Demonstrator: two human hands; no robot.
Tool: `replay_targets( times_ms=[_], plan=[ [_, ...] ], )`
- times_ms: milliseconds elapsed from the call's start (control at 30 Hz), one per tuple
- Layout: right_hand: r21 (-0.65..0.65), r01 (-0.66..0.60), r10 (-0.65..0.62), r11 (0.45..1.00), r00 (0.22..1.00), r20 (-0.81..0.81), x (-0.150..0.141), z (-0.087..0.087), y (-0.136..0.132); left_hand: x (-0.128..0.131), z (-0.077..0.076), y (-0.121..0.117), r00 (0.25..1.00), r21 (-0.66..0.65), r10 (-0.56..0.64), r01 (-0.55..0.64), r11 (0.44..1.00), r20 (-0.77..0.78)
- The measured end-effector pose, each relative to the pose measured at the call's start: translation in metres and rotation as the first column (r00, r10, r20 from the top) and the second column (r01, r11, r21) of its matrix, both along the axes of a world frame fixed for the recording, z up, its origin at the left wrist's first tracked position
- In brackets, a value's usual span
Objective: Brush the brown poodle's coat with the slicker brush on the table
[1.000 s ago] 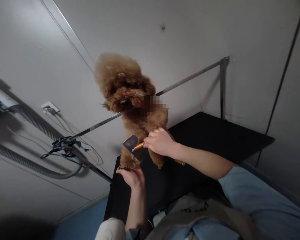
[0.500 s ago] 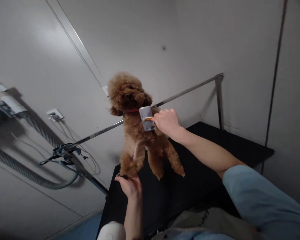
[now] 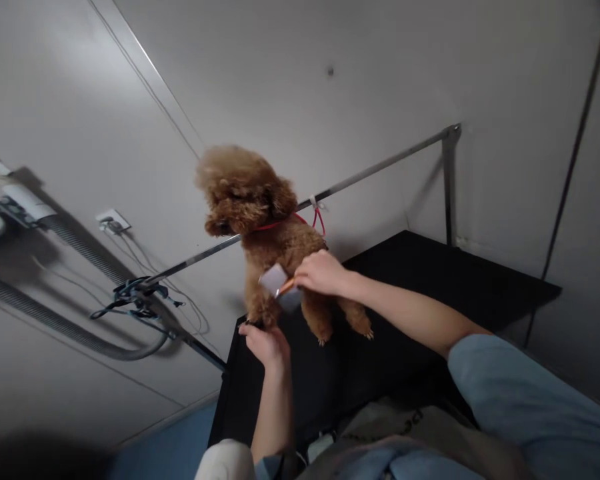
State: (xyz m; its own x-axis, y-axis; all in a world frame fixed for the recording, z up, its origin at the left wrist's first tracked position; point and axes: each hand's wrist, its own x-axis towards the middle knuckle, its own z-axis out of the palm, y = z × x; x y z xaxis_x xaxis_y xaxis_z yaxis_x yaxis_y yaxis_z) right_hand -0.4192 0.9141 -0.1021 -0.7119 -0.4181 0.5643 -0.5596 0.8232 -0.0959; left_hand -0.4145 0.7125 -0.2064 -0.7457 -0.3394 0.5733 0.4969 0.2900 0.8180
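A curly brown dog (image 3: 280, 243) stands on a black grooming table (image 3: 410, 267), its head turned toward the left. Around its neck runs a red lead (image 3: 316, 220), looped at the metal bar behind. My left hand (image 3: 267, 343) is closed around one front paw, thumb on top. In my right hand (image 3: 323, 272) is the orange handle of a slicker brush (image 3: 275, 279), whose pale rectangular head lies against that same front leg. The brush is slightly blurred, and its pins are hidden from me.
A metal bar (image 3: 380, 165) crosses behind the dog, with dark straps (image 3: 137, 297) bundled at its left end. Grey ribbed hoses (image 3: 80, 343) hang along the left wall near a socket (image 3: 113, 221). A white rounded object (image 3: 226, 460) is at the bottom edge.
My right hand has brought the brush down from the dog's chest to its held front leg. The dog's head has turned left and lowered slightly. My left hand keeps the paw.
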Motion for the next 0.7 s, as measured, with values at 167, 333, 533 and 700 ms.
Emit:
replay_targets(
  times_ms=[167,333,533,700],
  plan=[
    [-0.230,0.015,-0.009,0.973,1.000,0.030,-0.010,-0.028,-0.006,-0.011,0.017,-0.002,0.950,0.059,0.181,-0.171,0.983,-0.256],
    [-0.324,0.226,-0.121,0.919,0.942,0.313,0.014,-0.078,-0.025,0.002,0.098,0.000,0.937,-0.464,-0.197,0.042,0.885,-0.290],
    [-0.804,0.017,0.196,0.594,0.967,0.165,0.042,-0.101,-0.025,0.006,0.188,0.067,0.817,-0.885,-0.473,0.443,0.146,0.331],
    [-0.910,0.271,0.500,0.314,0.768,0.401,0.050,-0.115,-0.022,0.015,0.214,0.120,0.794,-0.880,-0.417,0.474,-0.033,0.443]
  ],
)
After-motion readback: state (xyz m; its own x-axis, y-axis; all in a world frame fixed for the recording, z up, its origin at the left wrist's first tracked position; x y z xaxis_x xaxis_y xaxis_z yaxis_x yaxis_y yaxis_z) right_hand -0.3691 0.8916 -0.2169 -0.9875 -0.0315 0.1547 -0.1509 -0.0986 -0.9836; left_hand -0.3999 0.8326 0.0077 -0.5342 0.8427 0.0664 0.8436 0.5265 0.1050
